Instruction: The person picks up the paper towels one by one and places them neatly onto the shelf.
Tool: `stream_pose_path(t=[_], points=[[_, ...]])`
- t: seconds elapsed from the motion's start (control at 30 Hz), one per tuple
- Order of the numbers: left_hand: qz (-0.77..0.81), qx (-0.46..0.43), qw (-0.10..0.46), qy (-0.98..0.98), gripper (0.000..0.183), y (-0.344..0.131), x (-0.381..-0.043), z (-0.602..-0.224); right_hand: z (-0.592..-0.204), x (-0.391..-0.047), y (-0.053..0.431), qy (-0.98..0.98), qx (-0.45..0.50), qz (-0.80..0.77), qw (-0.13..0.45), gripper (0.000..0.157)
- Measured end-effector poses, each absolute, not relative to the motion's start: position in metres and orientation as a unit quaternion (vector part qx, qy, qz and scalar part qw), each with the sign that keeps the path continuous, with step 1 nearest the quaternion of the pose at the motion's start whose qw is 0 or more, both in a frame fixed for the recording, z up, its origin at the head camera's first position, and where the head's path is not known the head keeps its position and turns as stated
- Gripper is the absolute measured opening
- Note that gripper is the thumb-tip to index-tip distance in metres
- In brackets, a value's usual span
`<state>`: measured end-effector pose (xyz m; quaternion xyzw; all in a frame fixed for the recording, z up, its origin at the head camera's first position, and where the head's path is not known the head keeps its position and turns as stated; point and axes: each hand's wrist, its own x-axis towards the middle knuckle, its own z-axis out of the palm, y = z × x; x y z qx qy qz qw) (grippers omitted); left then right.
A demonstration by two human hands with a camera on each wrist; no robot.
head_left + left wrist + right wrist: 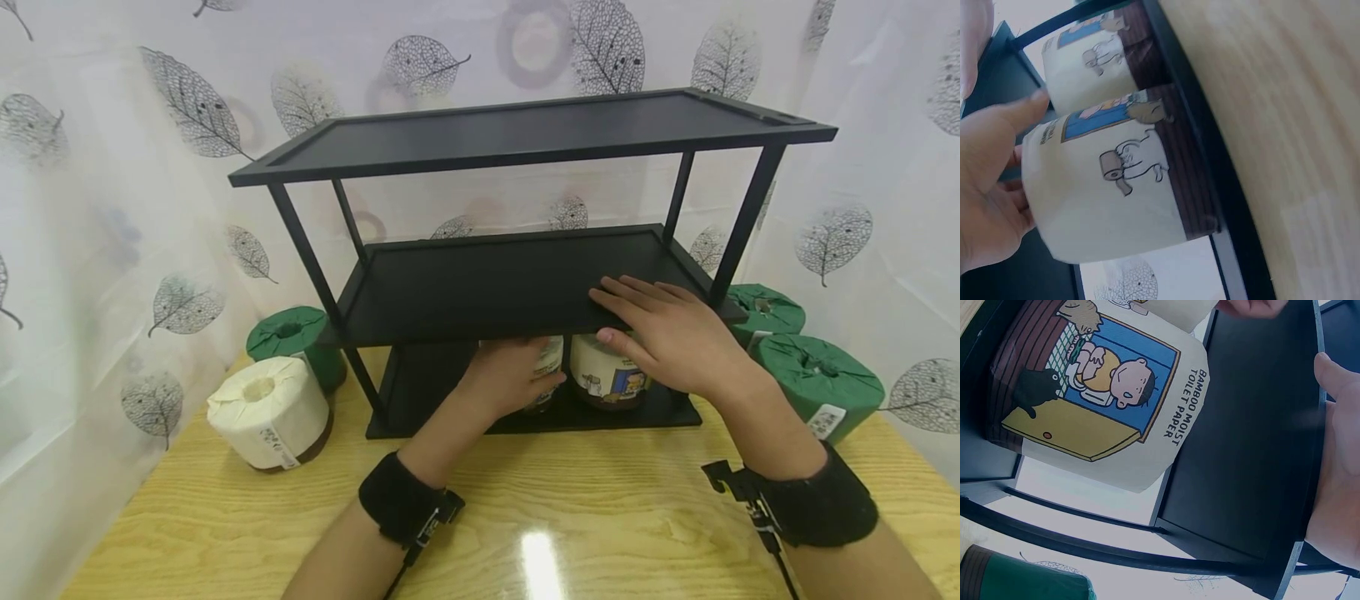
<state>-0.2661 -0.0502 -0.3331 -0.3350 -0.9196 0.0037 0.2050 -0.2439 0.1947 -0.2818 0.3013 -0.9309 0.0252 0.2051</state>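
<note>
A black shelf rack stands on the table, with two cream toilet rolls upright side by side on its bottom tier. My left hand reaches under the middle tier and holds the left toilet roll near its top, thumb and curled fingers at the upper end. Beside it, the right toilet roll shows a cartoon print and the words "bamboo moist toilet paper". With fingers straight and spread, my right hand rests on the middle tier's front right edge, its thumb at the front lip.
Left of the rack stand another cream roll and a green-wrapped roll. Two more green rolls, a front one and a back one, are at the right. A leaf-patterned curtain hangs behind the wooden table.
</note>
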Motion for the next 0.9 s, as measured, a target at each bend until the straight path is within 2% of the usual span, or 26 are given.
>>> stream_pose_path(t=[0.17,0.27,0.53,0.77,0.9], points=[[0.021,-0.332,0.310,-0.891,0.061,-0.0494,-0.2635,-0.3415,-0.2808,-0.2438,0.1941,-0.931,0.301,0.024,0.203,0.057],[0.016,-0.335,0.332,-0.882,0.052,-0.0495,-0.2644,-0.3433,-0.2805,-0.2438,0.1935,-0.932,0.300,0.022,0.201,0.057],[-0.007,-0.356,0.291,-0.888,0.024,-0.0476,-0.2674,-0.3395,-0.2808,-0.2435,0.1942,-0.934,0.298,0.022,0.197,0.057],[-0.047,-0.373,0.258,-0.890,0.024,-0.0502,-0.2686,-0.3370,-0.2814,-0.2438,0.1944,-0.932,0.299,0.022,0.203,0.057],[-0.058,-0.386,0.258,-0.884,0.012,-0.0520,-0.2708,-0.3377,-0.2810,-0.2435,0.1943,-0.931,0.300,0.022,0.206,0.057]])
